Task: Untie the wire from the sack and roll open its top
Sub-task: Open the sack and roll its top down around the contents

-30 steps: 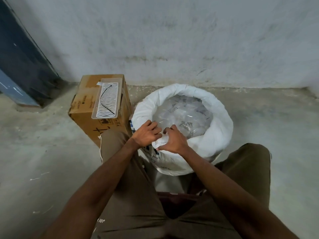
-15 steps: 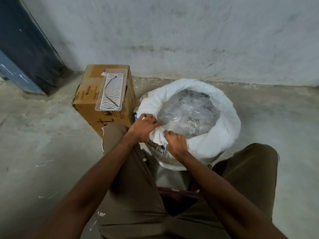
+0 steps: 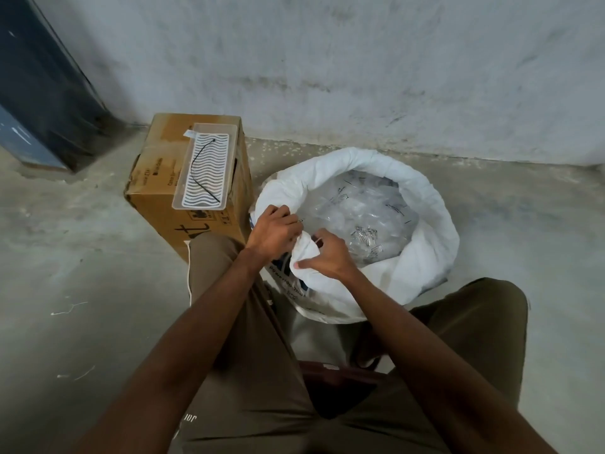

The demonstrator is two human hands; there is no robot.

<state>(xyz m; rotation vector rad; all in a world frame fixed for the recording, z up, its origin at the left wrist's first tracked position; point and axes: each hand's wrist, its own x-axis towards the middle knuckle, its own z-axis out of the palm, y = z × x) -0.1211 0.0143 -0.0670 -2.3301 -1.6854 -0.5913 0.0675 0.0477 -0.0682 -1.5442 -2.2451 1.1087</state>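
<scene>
The sack (image 3: pixel 425 257) stands on the floor (image 3: pixel 82 273) between the person's knees, its rolled rim open to reach from above. Its near rim is taken up by the left hand (image 3: pixel 275 232) and right hand (image 3: pixel 322 257), both closed on the bunched cloth. Just beside the sack's left side stands a cardboard box (image 3: pixel 154 191) carrying a tray (image 3: pixel 208 173), narrowing that gap. The wall (image 3: pixel 360 77) closes the floor's far edge near the sack. Bare floor lies open at the left and right edges.
</scene>
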